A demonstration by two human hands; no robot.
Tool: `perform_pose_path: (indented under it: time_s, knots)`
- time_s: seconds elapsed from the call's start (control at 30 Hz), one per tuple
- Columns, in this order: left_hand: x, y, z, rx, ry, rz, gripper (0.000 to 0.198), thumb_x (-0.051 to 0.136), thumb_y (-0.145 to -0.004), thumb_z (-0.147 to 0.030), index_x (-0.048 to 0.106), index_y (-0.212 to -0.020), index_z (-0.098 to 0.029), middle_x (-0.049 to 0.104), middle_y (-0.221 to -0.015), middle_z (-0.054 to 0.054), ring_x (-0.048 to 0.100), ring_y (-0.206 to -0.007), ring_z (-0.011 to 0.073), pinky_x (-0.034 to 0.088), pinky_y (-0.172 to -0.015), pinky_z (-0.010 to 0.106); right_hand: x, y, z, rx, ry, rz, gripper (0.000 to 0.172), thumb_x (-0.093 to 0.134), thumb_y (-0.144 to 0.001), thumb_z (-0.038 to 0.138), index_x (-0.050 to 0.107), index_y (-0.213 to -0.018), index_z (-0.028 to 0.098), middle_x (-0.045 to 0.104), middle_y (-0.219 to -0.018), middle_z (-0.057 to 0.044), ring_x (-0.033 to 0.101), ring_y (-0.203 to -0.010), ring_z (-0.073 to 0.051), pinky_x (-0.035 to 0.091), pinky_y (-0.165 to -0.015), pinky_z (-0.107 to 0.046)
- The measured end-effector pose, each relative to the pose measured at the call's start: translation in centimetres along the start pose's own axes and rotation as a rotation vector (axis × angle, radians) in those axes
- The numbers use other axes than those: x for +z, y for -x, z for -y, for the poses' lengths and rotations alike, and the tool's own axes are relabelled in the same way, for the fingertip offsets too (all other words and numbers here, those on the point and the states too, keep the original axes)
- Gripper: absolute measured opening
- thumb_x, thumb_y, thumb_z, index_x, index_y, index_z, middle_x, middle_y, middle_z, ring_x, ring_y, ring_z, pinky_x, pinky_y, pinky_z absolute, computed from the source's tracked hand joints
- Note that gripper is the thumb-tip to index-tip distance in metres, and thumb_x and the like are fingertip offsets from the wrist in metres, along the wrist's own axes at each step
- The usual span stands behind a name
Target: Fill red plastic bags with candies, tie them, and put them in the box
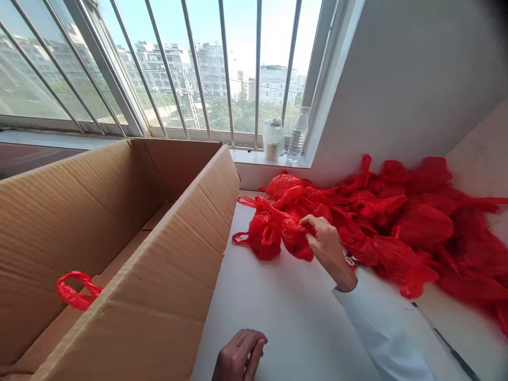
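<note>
My right hand (323, 238) reaches over the white tabletop (270, 307), thumb and fingers pinched on a red plastic bag (297, 233). Beside it lies another knotted red bag (265, 235) with its loop handle towards the box, and more red bags press in behind. What the bags contain cannot be made out. Low in the view, my left hand (241, 354) hovers near the box with its fingers curled together and nothing visible in them. Left of both hands stands an open cardboard box (178, 248); a red bag handle (75, 291) shows inside it, the rest hidden by the box wall.
A large heap of red bags (424, 222) runs along the wall on the right. On the windowsill stand a clear plastic bottle (297, 136) and a clear container (273, 138), in front of a barred window (222, 74). A thin dark object (452, 346) lies at lower right.
</note>
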State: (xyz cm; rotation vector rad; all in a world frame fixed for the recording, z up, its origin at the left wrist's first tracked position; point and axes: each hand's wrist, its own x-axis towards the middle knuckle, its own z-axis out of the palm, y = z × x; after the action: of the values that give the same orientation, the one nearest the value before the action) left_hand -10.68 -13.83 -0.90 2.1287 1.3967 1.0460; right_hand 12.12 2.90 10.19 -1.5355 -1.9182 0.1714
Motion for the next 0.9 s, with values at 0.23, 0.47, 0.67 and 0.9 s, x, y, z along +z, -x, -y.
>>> perform_pose_path:
  time_s: [0.23,0.47,0.67,0.9]
  knots:
    - [-1.3,-4.7,-4.8,0.006,-0.007,-0.301,0.016,0.050,-0.093,-0.017,0.053,-0.108,-0.022,0.062,-0.099,0.003,0.063,-0.084,0.0117,0.054,-0.071,0.022,-0.5,11.2,-2.6,0.217,-0.411,0.106,0.025,0.043,-0.082,0.016,0.060,-0.100,0.022,0.070,-0.103,-0.003,0.066,-0.087,-0.018,0.050,-0.079,-0.030]
    - [0.1,-7.2,-5.3,0.239,-0.153,0.003,0.033,0.044,-0.092,-0.005,0.058,-0.114,-0.024,0.060,-0.110,0.005,0.052,-0.113,0.0195,0.050,-0.094,0.036,0.5,18.4,-2.0,-0.045,-0.307,0.152,0.040,0.051,-0.085,0.017,0.051,-0.124,0.026,0.058,-0.129,-0.005,0.049,-0.126,-0.023,0.041,-0.106,-0.044]
    - [1.8,-9.7,-4.2,0.189,-0.079,0.468,0.045,0.047,-0.088,-0.003,0.053,-0.127,-0.024,0.063,-0.117,0.006,0.054,-0.114,0.0220,0.048,-0.096,0.042,0.9,17.3,-0.9,0.017,-0.042,0.039,0.031,0.062,-0.084,0.025,0.059,-0.114,0.022,0.063,-0.113,-0.009,0.051,-0.109,-0.031,0.045,-0.094,-0.050]
    - [0.6,-9.2,-2.8,-0.015,0.036,0.239,0.009,0.060,-0.083,-0.016,0.058,-0.074,-0.018,0.060,-0.072,-0.003,0.055,-0.064,0.0111,0.046,-0.062,0.022,0.6,17.1,-2.3,0.171,-0.296,-0.079,0.013,0.054,-0.089,0.020,0.066,-0.087,0.025,0.068,-0.091,-0.003,0.057,-0.093,-0.023,0.048,-0.083,-0.039]
